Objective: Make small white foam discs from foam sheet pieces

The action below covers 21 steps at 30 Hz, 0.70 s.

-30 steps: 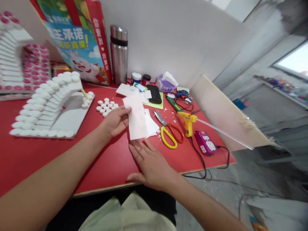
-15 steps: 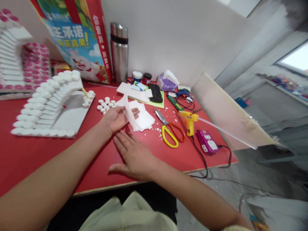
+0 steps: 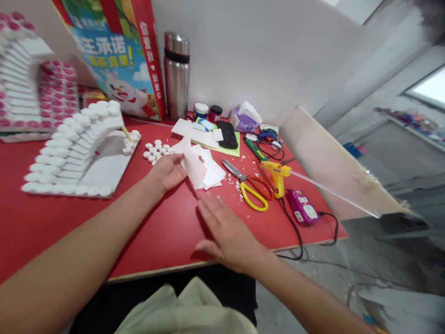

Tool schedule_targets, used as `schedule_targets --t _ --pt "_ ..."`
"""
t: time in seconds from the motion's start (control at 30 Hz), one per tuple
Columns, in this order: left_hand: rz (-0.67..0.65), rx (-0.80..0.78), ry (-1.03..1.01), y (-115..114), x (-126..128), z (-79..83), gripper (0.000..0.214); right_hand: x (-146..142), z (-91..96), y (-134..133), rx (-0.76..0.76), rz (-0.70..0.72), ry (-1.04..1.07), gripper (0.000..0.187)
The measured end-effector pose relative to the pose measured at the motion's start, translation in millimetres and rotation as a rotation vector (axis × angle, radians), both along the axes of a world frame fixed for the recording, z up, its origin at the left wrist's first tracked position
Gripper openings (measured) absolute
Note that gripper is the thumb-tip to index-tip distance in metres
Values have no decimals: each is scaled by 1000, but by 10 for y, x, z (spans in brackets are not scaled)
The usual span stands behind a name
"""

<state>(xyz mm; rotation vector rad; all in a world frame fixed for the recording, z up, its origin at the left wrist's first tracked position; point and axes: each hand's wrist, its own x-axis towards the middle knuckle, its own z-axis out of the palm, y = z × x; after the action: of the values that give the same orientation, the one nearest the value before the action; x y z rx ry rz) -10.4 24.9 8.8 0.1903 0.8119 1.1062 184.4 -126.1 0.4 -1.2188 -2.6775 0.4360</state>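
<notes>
A thin white sheet of paper [image 3: 193,163] stands partly upright between the thumb and fingers of my left hand [image 3: 170,170], which is turned palm up and closed on it. Its fingertips are partly hidden behind the sheet. More white paper sheets [image 3: 212,171] lie on the table just beyond. My right hand [image 3: 227,232] is open, palm down with fingers stretched out, low over the red tabletop [image 3: 167,236] near the front edge. It holds nothing; whether it touches the table I cannot tell. Several white round pieces [image 3: 158,149] lie left of the paper.
Scissors [image 3: 248,185], a yellow glue gun [image 3: 276,174] with a long glue stick, and a purple power socket [image 3: 302,206] lie on the right. A white stair-shaped model [image 3: 74,153] stands left. A steel flask [image 3: 177,76] and printed bag [image 3: 118,60] stand behind.
My right hand has moved right, away from my left hand, with its fingers still stretched out. My left hand still has the sheet, and the view has shifted slightly.
</notes>
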Motion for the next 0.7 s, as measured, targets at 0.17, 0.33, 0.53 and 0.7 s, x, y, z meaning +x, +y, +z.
schedule_targets --t 0.17,0.33,0.53,0.7 --pt "14 -5 55 3 2 -7 54 -28 -33 96 -67 23 -27 95" --pt "-1 -9 35 14 -11 -21 56 -25 -19 150 -38 -234 -19 93" --pt "-20 9 87 18 -16 -43 53 -184 -32 63 -73 101 33 90" --pt "-15 18 154 15 16 -11 46 210 -75 360 -64 -165 -17 88"
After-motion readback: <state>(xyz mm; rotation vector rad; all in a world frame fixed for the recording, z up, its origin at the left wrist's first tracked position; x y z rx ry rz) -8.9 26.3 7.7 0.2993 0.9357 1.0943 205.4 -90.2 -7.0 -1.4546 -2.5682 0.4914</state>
